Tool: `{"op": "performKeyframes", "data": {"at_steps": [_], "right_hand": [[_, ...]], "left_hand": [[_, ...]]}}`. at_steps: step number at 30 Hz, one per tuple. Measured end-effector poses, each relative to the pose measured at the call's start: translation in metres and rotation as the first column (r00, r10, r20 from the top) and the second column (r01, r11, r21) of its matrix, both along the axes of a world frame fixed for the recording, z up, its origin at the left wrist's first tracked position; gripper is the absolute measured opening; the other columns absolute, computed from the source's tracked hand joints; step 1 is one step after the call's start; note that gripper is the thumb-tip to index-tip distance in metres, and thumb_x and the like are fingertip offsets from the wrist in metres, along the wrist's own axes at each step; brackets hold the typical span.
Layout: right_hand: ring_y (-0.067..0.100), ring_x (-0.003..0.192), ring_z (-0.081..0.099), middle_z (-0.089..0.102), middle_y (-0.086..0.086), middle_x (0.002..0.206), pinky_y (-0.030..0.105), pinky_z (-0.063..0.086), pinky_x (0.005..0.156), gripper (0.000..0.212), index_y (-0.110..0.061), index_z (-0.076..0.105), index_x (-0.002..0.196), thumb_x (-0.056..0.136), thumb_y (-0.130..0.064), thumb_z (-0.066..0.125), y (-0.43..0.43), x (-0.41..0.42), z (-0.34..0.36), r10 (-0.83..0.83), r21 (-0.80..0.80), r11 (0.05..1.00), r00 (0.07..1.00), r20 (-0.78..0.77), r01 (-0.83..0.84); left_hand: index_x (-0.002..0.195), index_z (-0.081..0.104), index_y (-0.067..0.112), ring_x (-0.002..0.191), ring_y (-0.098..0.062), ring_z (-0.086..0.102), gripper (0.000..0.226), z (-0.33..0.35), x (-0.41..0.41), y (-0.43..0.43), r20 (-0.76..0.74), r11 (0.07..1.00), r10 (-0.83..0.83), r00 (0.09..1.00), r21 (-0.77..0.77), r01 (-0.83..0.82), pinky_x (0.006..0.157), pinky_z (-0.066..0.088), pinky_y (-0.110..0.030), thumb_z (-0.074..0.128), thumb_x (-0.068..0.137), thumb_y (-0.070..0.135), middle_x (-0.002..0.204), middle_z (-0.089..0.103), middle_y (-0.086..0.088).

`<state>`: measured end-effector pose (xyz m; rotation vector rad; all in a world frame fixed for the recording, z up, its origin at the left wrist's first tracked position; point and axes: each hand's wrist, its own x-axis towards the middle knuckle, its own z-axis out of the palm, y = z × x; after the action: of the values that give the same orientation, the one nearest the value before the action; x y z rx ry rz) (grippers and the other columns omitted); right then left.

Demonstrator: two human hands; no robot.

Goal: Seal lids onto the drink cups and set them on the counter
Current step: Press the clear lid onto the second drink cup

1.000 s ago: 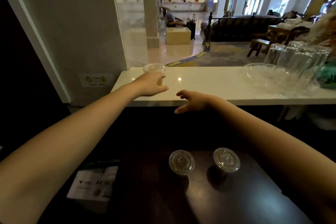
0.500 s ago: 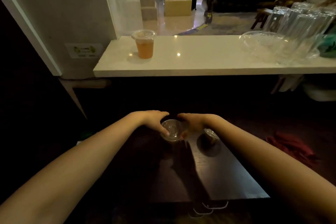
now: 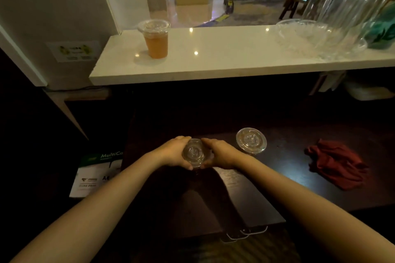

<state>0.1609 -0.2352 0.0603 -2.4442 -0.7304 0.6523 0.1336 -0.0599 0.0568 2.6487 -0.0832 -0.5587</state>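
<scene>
On the dark table [image 3: 288,177], lidded cup [image 3: 193,152] between left hand [image 3: 174,153] and right hand [image 3: 221,153], fingers [image 3: 181,139] curled round it.

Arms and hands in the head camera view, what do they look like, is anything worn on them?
Both are bare. The left forearm and right forearm show no sleeve up to the frame edge. The left hand and right hand have no gloves, and no watch, bracelet or ring is visible, though the light is dim.
</scene>
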Motion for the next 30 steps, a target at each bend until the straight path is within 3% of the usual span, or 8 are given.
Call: {"op": "performKeyframes", "data": {"at_steps": [5, 10, 13, 15, 17, 21, 25, 30], "right_hand": [[0.021, 0.130, 0.043, 0.046, 0.009, 0.142, 0.025, 0.034, 0.104, 0.086, -0.011, 0.033, 0.143, 0.073, -0.028, 0.080, 0.007, -0.024, -0.017, -0.048, 0.114, 0.993, 0.999, 0.026, 0.044], [0.016, 0.126, 0.046, 0.047, 0.004, 0.139, 0.026, 0.039, 0.104, 0.087, -0.015, 0.033, 0.140, 0.070, -0.037, 0.080, 0.013, -0.046, -0.045, -0.128, 0.258, 0.957, 0.992, -0.023, 0.129], [0.007, 0.110, 0.055, 0.054, -0.003, 0.124, 0.018, 0.048, 0.085, 0.068, -0.022, 0.040, 0.128, 0.074, -0.055, 0.067, 0.018, -0.053, -0.056, -0.187, 0.367, 0.904, 0.975, -0.119, 0.219], [0.008, 0.110, 0.057, 0.057, -0.004, 0.122, 0.017, 0.047, 0.083, 0.051, -0.024, 0.044, 0.127, 0.087, -0.054, 0.052, 0.026, -0.053, -0.062, -0.275, 0.441, 0.841, 0.950, -0.150, 0.313], [0.008, 0.118, 0.053, 0.057, -0.005, 0.127, 0.020, 0.043, 0.094, 0.045, -0.023, 0.048, 0.131, 0.095, -0.046, 0.037, 0.038, -0.052, -0.069, -0.337, 0.514, 0.776, 0.929, -0.151, 0.365], [0.001, 0.111, 0.057, 0.062, -0.006, 0.120, 0.018, 0.046, 0.094, 0.041, -0.026, 0.058, 0.122, 0.098, -0.038, 0.027, 0.059, -0.056, -0.084, -0.417, 0.669, 0.590, 0.880, -0.227, 0.452], [0.012, 0.104, 0.063, 0.068, 0.000, 0.111, 0.031, 0.052, 0.088, 0.038, -0.025, 0.064, 0.111, 0.099, -0.033, 0.030, 0.067, -0.057, -0.096, -0.487, 0.743, 0.452, 0.834, -0.258, 0.494], [0.019, 0.104, 0.064, 0.068, 0.005, 0.110, 0.044, 0.053, 0.088, 0.038, -0.019, 0.064, 0.112, 0.099, -0.031, 0.031, 0.067, -0.055, -0.101, -0.464, 0.786, 0.406, 0.846, -0.262, 0.466]], "left_hand": [[0.147, 0.015, 0.018, 0.140, -0.019, 0.023, 0.105, -0.008, -0.021, 0.021, -0.026, 0.999, 0.003, 1.000, -0.053, -0.004, 0.110, 0.022, -0.028, 0.081, 0.066, 0.030, 0.155, 0.018, -0.002], [0.147, 0.020, 0.024, 0.134, -0.010, 0.029, 0.093, -0.019, -0.042, 0.037, -0.041, 0.953, 0.052, 0.998, -0.297, -0.062, 0.104, 0.027, -0.022, 0.075, 0.073, 0.036, 0.154, 0.020, 0.002], [0.142, 0.033, 0.027, 0.123, -0.006, 0.040, 0.069, -0.029, -0.051, 0.030, 0.004, 0.860, 0.226, 0.974, -0.472, -0.197, 0.097, 0.036, -0.022, 0.066, 0.081, 0.039, 0.145, 0.035, 0.006], [0.137, 0.041, 0.027, 0.121, -0.005, 0.046, 0.054, -0.035, -0.054, 0.018, 0.028, 0.739, 0.381, 0.924, -0.610, -0.286, 0.094, 0.039, -0.020, 0.059, 0.086, 0.035, 0.136, 0.047, 0.010], [0.132, 0.047, 0.025, 0.117, -0.001, 0.051, 0.042, -0.042, -0.056, 0.005, 0.057, 0.609, 0.526, 0.849, -0.722, -0.329, 0.094, 0.042, -0.017, 0.053, 0.091, 0.030, 0.130, 0.054, 0.009], [0.118, 0.059, 0.014, 0.110, -0.010, 0.059, 0.029, -0.055, -0.058, -0.018, 0.137, 0.439, 0.754, 0.642, -0.832, -0.338, 0.097, 0.047, -0.032, 0.040, 0.098, 0.022, 0.115, 0.065, -0.002], [0.107, 0.064, 0.011, 0.102, -0.015, 0.064, 0.034, -0.067, -0.058, -0.027, 0.235, 0.409, 0.839, 0.491, -0.867, -0.285, 0.091, 0.051, -0.041, 0.033, 0.095, 0.019, 0.105, 0.068, -0.007], [0.106, 0.064, 0.010, 0.101, -0.018, 0.065, 0.040, -0.077, -0.056, -0.025, 0.333, 0.474, 0.819, 0.468, -0.852, -0.223, 0.086, 0.053, -0.046, 0.028, 0.093, 0.023, 0.104, 0.069, -0.009]]}}
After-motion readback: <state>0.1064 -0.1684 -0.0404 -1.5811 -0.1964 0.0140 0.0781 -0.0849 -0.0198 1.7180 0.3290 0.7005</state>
